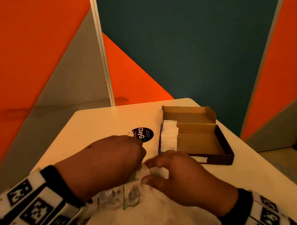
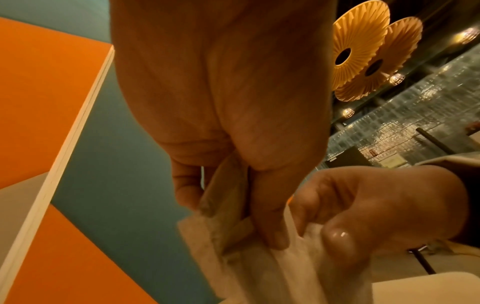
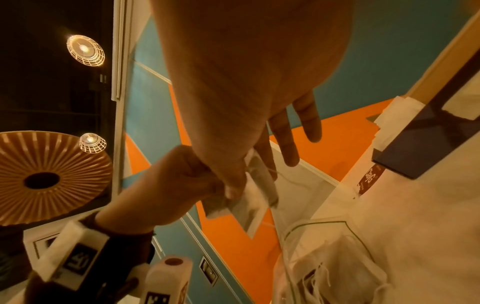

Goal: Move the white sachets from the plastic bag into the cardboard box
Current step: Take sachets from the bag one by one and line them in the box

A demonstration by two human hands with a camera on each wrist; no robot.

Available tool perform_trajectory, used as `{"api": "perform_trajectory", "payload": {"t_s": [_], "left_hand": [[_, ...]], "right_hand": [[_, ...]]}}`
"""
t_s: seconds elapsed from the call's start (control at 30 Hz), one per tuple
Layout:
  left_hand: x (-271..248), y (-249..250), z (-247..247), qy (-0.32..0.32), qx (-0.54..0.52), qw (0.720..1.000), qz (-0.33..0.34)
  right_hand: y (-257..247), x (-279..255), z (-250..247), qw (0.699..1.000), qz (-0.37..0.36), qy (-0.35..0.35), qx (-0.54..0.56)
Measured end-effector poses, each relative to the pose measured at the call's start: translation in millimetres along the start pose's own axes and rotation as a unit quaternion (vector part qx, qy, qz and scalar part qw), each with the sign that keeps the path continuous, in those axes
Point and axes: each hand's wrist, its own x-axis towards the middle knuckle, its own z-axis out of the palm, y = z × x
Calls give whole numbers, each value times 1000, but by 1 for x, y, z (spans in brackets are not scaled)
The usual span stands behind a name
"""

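Observation:
Near the table's front, both hands meet over a small bunch of white sachets (image 1: 157, 171). My left hand (image 1: 138, 158) grips the bunch (image 2: 223, 207) between thumb and curled fingers. My right hand (image 1: 150, 171) pinches one sachet (image 3: 250, 202) of that bunch between thumb and forefinger, its other fingers spread. The clear plastic bag (image 1: 119, 196) lies crumpled on the table under my wrists, with more sachets inside (image 3: 330, 267). To the right stands the open cardboard box (image 1: 198, 138), holding a row of white sachets (image 1: 170, 135) along its left wall.
A round black sticker (image 1: 143, 134) lies on the cream table (image 1: 94, 129) beyond my left hand. Orange, grey and teal partition panels (image 1: 191, 43) close off the back. The table's right edge runs just past the box.

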Motion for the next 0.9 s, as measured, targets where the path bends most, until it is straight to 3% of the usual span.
{"api": "perform_trajectory", "payload": {"t_s": [0.23,0.4,0.53,0.73,0.9], "left_hand": [[-6,-17,5,41,-91,995,-16],[-16,-33,24,131,-252,959,13],[-20,-24,32,215,-374,902,14],[-17,-2,39,345,-479,807,-23],[-13,13,45,378,-563,732,-57]], "right_hand": [[17,-5,-10,992,55,20,109],[27,-9,-18,974,60,68,207],[23,-11,-20,963,33,91,250],[13,-11,-18,970,11,54,235],[9,-15,-15,979,7,30,204]]}}
